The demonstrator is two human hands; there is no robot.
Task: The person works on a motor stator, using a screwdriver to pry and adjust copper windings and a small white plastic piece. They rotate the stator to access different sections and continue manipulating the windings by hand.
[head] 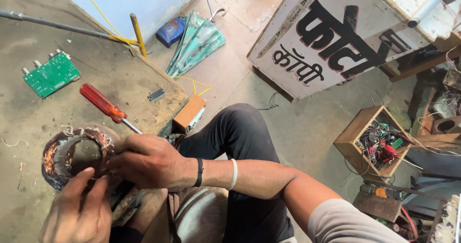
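Here the 2 hands are working on a motor stator (72,154) sitting at the near edge of the workbench (29,113); its copper windings are looking already laid in, the tidying unfinished. The right hand (146,160) is pinching its rim, the left hand (79,209) bracing it, fingers spread

Workbench (29,127): grey, stained, worn top with a ragged right edge. On it: a green circuit board (51,75) at upper left; a red-handled screwdriver (103,104) lying diagonally near the middle; a small black chip (156,95) near the right edge; a ring-shaped motor stator with copper windings (77,154) at lower left; a thin metal rod (53,25) across the far end.
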